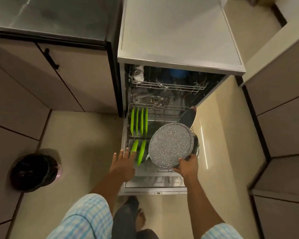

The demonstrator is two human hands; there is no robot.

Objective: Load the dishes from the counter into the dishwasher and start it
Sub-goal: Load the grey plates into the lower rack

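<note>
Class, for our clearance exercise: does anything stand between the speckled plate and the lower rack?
Partly: green plates fill the lower rack's left, a steel vessel sits beside the speckled plate; the middle looks free.

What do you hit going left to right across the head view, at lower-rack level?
Black bin → left hand → green plates → speckled grey dish. Right hand overlaps the dish it grips, so it is left out.
</note>
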